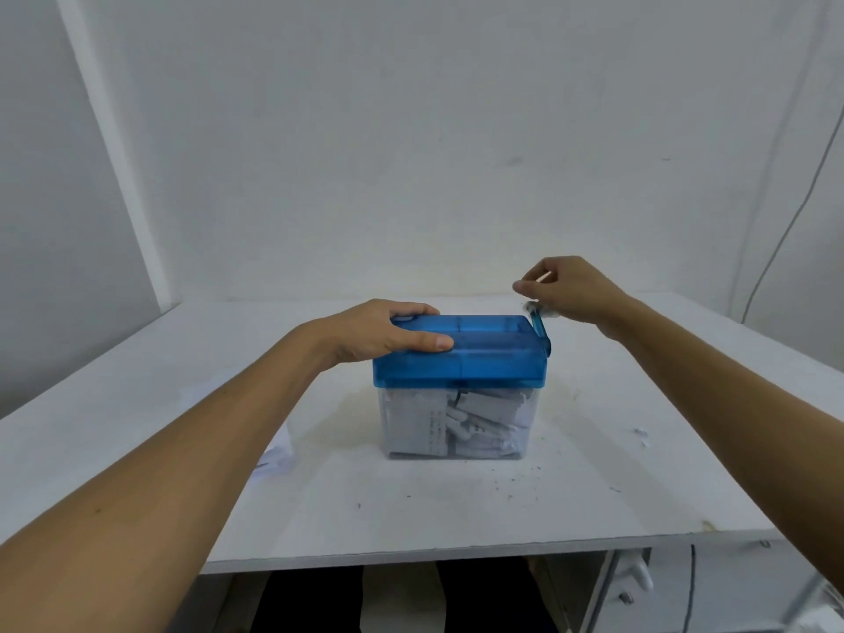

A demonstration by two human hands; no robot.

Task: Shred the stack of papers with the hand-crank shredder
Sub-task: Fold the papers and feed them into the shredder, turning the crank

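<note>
- The hand-crank shredder (461, 386) stands mid-bench (456, 509), with its crank (541, 331) on the right end.
- The left hand (383, 333) holds the left end of the blue lid (493, 354). Its fingers (411, 309) reach over the far edge and the thumb lies across the top. Press straight down here, so the box neither slides nor tips as the crank turns.
- The right hand (577, 290) hovers at the pale knob (532, 308), fingers curled and pinched narrow. I cannot tell whether they hold the knob or are only just above it. Take a firm hold on the knob before turning.
- Turn the crank in smooth, even circles, letting the wrist do the work, and keep the forearm clear of the lid.
- No sheet shows at the top of the lid, so judge the feed by the resistance in the crank.
- The clear bin (386, 422) looks packed with shredded strips (479, 418) nearly up to the lid. That could jam the cutters, so ease off if the crank stiffens.
- What seem to be the remaining papers (278, 456) lie on the bench, partly hidden under the left forearm.
</note>
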